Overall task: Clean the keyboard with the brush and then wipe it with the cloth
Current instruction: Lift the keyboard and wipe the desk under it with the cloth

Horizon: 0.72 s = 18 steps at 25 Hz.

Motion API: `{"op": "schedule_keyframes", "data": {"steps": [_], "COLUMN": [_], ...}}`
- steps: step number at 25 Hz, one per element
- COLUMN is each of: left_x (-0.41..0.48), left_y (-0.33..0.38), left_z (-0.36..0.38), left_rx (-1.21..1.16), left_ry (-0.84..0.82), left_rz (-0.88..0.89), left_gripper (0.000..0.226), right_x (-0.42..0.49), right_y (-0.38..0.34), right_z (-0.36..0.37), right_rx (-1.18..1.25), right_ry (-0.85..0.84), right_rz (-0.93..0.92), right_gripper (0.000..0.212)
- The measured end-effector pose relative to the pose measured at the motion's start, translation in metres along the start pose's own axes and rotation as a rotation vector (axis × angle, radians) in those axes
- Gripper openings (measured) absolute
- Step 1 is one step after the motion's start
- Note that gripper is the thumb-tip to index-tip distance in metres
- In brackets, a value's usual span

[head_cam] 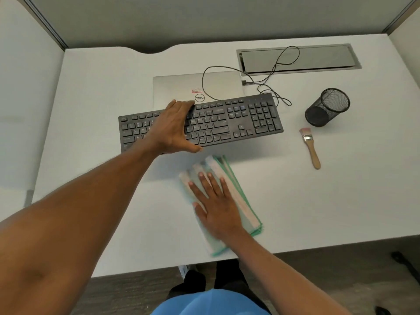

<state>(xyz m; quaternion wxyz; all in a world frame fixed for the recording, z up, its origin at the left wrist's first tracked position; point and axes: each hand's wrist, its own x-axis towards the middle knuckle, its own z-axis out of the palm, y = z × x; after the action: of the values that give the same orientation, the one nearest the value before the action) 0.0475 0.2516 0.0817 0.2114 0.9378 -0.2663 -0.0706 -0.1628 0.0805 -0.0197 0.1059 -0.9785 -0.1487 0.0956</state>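
Observation:
A black keyboard (pixel 227 121) lies across the middle of the white desk (pixel 91 110), slightly slanted. My left hand (pixel 175 127) spans its middle, fingers over the far edge and thumb at the near edge, gripping it. A folded pale cloth with green edges (pixel 241 201) lies near the front of the desk. My right hand (pixel 216 205) rests flat on it with fingers spread. A small brush (pixel 310 147) with a wooden handle and pinkish bristles lies on the desk to the right of the keyboard, untouched.
A closed silver laptop (pixel 181 87) sits behind the keyboard, with a black cable (pixel 272 71) looping over it. A black mesh pen cup (pixel 327 108) stands at the right. A grey cable hatch (pixel 297 57) is set into the desk's far right. Partition walls surround the desk.

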Motion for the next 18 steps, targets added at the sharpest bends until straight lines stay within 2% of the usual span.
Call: {"op": "schedule_keyframes", "data": {"steps": [6, 12, 18], "left_x": [-0.014, -0.035, -0.045], "left_y": [0.007, 0.013, 0.006], "left_z": [0.037, 0.058, 0.073], "left_rx": [-0.037, -0.071, -0.053], "left_ry": [-0.039, -0.038, -0.072], "left_rz": [0.006, 0.003, 0.006], "left_gripper": [0.132, 0.121, 0.128], "right_x": [-0.076, -0.119, -0.141], "right_y": [0.067, 0.128, 0.164], "right_z": [-0.013, -0.024, -0.028], "right_rx": [-0.027, -0.029, -0.028], "right_ry": [-0.001, 0.034, 0.075], "right_rz": [0.145, 0.273, 0.326], "right_gripper": [0.064, 0.064, 0.063]}}
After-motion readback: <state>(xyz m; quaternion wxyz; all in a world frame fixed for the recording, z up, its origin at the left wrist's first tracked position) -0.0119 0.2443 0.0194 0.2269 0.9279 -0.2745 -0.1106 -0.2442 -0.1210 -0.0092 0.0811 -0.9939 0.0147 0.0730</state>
